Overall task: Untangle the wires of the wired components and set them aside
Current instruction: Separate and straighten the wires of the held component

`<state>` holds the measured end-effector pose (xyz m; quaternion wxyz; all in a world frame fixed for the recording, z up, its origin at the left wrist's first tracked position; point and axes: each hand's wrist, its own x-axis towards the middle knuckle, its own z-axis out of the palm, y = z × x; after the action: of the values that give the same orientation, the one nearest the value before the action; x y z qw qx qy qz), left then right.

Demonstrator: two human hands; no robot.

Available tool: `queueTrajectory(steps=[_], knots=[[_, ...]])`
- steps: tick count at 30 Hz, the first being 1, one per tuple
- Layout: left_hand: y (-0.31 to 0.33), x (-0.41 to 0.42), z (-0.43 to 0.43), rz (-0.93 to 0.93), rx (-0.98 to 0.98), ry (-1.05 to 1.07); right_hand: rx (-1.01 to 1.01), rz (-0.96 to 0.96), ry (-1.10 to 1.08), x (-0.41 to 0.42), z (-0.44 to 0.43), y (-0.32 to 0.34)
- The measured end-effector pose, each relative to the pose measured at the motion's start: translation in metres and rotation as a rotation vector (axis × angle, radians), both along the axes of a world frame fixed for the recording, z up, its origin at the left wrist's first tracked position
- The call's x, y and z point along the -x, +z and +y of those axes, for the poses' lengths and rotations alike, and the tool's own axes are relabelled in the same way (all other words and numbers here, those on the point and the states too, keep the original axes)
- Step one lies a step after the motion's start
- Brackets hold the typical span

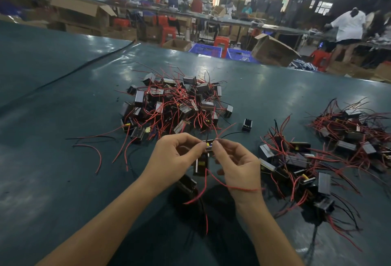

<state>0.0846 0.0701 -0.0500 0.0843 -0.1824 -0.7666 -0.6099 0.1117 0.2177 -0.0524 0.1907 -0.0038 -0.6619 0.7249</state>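
Observation:
A tangled heap of small black wired components (pixel 175 105) with red and black wires lies on the dark green table (pixel 63 100), just beyond my hands. My left hand (pixel 175 155) grips one small black component (pixel 207 146) by its side. My right hand (pixel 237 162) pinches the wires at that component's top. Two more black components (pixel 201 164) hang below it on red wires, one lower to the left (pixel 187 185). A red wire (pixel 239 188) drapes across my right wrist.
Two spread groups of components lie to the right, one near (pixel 300 166), one farther (pixel 355 132). A lone component (pixel 247 124) sits between the piles. Loose red wires (pixel 95 151) trail to the left. Cardboard boxes, blue crates (pixel 206 51) and people stand beyond the table's far edge.

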Motion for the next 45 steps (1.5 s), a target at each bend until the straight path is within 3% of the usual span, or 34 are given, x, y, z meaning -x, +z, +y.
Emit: queueTrajectory(steps=[11,23,28,32,34,36,39,42,45], knots=[[-0.004,-0.005,0.006,0.035,0.047,0.030,-0.170,-0.025,-0.079,-0.001,-0.009,-0.011],[0.003,0.006,-0.008,0.016,0.003,0.088,-0.001,-0.040,-0.128,0.005,0.000,-0.012],[0.003,0.018,-0.024,-0.015,0.010,0.167,-0.086,0.000,-0.241,0.005,0.010,-0.012],[0.011,0.013,-0.028,0.371,0.218,0.386,-0.107,-0.004,-0.265,0.004,0.014,-0.011],[0.016,0.009,-0.029,0.469,0.223,0.244,-0.099,0.001,-0.265,0.003,0.014,-0.010],[0.021,0.003,-0.030,0.314,0.245,-0.050,-0.095,0.006,-0.273,0.003,0.015,-0.010],[0.019,-0.003,-0.026,0.049,0.442,-0.361,-0.126,0.004,-0.313,0.005,0.017,-0.012],[0.012,-0.005,-0.022,-0.090,0.543,-0.476,-0.122,0.008,-0.326,0.007,0.019,-0.012],[0.011,-0.002,-0.024,-0.114,0.543,-0.495,-0.098,0.035,-0.350,0.008,0.020,-0.012]])
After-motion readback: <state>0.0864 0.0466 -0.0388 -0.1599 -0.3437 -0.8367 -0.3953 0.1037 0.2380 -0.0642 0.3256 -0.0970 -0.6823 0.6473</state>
